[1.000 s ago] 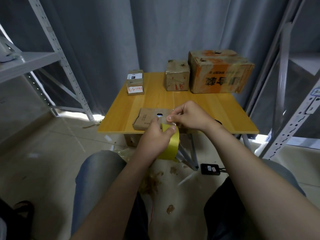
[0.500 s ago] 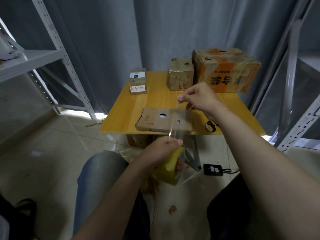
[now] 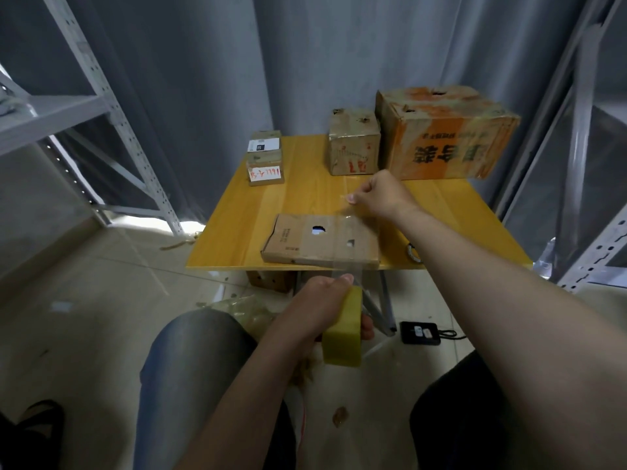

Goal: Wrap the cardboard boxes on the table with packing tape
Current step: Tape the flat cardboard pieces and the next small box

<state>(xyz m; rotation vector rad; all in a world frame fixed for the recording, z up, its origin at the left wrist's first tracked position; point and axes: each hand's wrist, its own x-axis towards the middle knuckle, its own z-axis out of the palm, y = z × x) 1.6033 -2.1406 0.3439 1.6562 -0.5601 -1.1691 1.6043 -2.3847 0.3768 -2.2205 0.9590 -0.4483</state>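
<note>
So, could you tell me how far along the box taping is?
Done: nothing clearly stuck yet. In hand: left hand grips the tape roll, right hand pinches the strip by its free end, stretched over the flat box. Left: pressing it down, then perhaps the large box, medium box and small stack behind.

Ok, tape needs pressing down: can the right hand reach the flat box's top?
Probably yes: the right hand hangs at the far edge of the flat box, only the tape strip it pinches between.
</note>
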